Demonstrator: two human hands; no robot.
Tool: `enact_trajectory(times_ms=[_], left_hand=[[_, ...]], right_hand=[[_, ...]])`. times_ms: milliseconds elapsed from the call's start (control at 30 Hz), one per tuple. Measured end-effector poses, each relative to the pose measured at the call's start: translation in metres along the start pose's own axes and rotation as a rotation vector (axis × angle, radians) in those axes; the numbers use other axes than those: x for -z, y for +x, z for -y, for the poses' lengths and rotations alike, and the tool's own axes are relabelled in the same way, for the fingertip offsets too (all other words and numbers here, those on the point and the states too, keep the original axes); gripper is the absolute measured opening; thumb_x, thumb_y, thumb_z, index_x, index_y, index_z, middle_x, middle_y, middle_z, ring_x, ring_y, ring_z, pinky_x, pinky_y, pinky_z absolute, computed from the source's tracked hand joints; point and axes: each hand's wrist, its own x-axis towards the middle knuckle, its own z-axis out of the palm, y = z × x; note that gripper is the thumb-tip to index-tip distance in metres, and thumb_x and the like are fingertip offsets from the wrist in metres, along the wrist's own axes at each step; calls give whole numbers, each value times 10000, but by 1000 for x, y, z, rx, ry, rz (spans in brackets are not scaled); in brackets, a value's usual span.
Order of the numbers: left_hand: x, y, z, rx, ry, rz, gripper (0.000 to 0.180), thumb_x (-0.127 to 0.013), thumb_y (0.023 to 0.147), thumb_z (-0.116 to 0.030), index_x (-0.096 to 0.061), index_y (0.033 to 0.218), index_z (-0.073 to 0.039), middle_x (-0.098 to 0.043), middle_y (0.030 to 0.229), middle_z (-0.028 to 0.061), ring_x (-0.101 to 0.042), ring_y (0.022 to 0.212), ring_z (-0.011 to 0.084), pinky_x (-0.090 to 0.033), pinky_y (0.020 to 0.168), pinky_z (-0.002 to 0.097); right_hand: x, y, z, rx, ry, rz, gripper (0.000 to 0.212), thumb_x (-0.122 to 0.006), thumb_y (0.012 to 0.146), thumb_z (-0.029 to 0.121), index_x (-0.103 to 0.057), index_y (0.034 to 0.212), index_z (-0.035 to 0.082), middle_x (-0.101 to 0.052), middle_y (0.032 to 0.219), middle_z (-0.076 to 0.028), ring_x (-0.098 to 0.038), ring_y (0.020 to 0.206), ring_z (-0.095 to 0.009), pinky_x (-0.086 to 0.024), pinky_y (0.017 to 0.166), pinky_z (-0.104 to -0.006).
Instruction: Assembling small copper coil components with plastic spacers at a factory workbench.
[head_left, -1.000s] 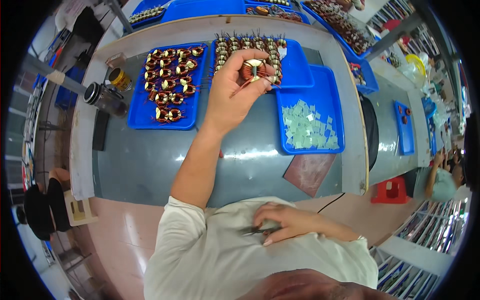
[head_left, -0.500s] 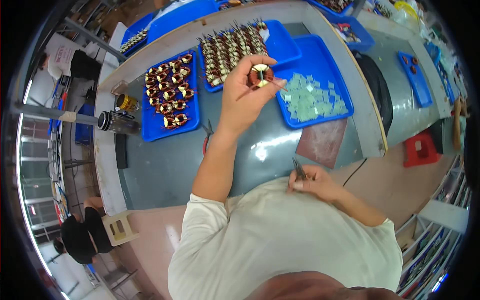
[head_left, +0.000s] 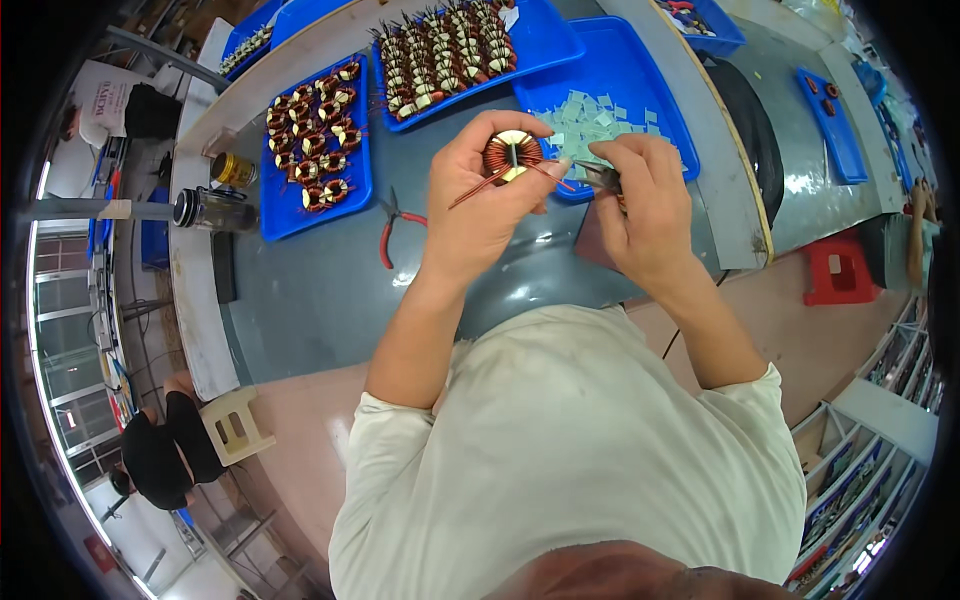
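Note:
Between the thumb and fingers of my left hand [head_left: 475, 200] sits a copper-wound toroidal coil [head_left: 512, 155] with cream-coloured sections, its wire leads sticking out to both sides. My right hand [head_left: 645, 210] is closed around a pair of pliers [head_left: 600, 176]. The jaws point left, right beside the coil's right-hand lead and my left thumb tip; whether they touch the lead I cannot tell. Behind both hands, a blue tray [head_left: 672, 110] carries many small pale green square pieces [head_left: 590, 120].
Two more blue trays hold rows of wound coils [head_left: 445, 55] and looser coils [head_left: 315, 130]. Red-handled cutters [head_left: 392, 228] lie on the grey bench [head_left: 320, 300]. A dark-lidded jar [head_left: 215, 209] and a yellow-brown tin [head_left: 232, 170] stand at the left. A person in black sits at lower left.
My right hand has risen from near my shirt to the coil, bringing the pliers up to its lead. The left hand still holds the coil. The view has shifted slightly.

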Motion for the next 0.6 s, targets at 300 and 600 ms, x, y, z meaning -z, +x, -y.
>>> enact_trajectory(times_ms=[300, 600], left_hand=[[-4, -6, 20, 107, -139, 74, 279, -763, 859, -3, -653, 1116, -8, -675, 830, 24, -619, 641, 68, -517, 554, 218], [-2, -15, 26, 138, -119, 87, 263, -737, 851, 20, -668, 1103, -13, -677, 834, 28, -624, 641, 71, -524, 549, 229]], right_hand=[[-8, -13, -5, 53, -108, -23, 503, -732, 666, -22, -660, 1161, 34, -609, 1098, -130, -581, 1002, -337, -469, 853, -439], [-7, -16, 1, 79, -187, -24, 437, -712, 681, -27, -683, 1110, 51, -621, 1027, -111, -597, 924, -322, -478, 808, -434]])
